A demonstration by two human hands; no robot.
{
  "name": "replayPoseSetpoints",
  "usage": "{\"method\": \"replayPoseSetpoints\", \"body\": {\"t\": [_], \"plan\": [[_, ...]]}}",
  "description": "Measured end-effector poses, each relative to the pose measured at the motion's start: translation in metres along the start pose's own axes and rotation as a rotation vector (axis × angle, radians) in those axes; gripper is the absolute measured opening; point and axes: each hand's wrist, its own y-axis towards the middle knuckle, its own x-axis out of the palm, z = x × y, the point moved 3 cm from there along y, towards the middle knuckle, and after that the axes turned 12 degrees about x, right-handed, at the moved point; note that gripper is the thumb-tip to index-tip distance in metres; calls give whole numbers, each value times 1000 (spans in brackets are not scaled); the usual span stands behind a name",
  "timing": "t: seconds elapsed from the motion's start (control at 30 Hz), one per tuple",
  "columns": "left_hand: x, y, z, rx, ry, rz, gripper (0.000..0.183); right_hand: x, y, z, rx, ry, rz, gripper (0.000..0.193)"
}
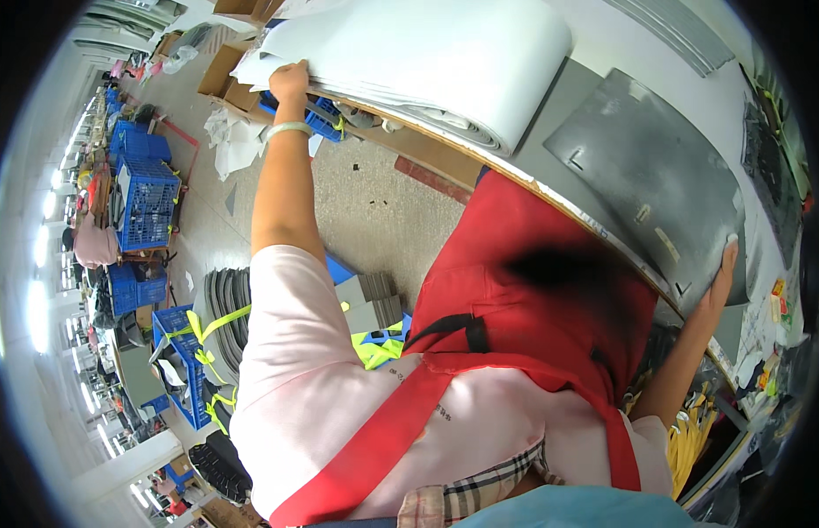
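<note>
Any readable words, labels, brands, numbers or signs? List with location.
Nothing I can quote:
Pink shirt: dark characters beside red apron strap, too small to read.
Bench edge: faint marks, too blurred.
White roll, grey sheet: no print I can make out.

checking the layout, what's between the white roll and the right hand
In the head view: flat grey material, then the dark grey sheet.

Left arm (285,194) outstretched, the left hand (289,82) grips the left end of the white sheet roll (427,53); the right hand (723,275), fingers extended, lies well to its right.
</note>
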Motion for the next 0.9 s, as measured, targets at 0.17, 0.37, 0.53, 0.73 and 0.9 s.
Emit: {"method": "replayPoseSetpoints", "body": {"t": [0.17,0.37,0.53,0.73,0.9], "plan": [[-33,3,-23,46,76,24,41,60,20,-2,41,-207,-64,52],[-14,-113,160,498,-459,-205,34,24,36,-16,-209,-671,117,34],[-31,-295,283,1022,-647,-772,12,43,13,-2,-251,-760,139,26],[30,-342,281,1259,-338,-887,39,30,16,4,-319,-765,53,26],[34,-346,279,1230,-251,-986,37,38,-8,7,-246,-699,104,12]]}}
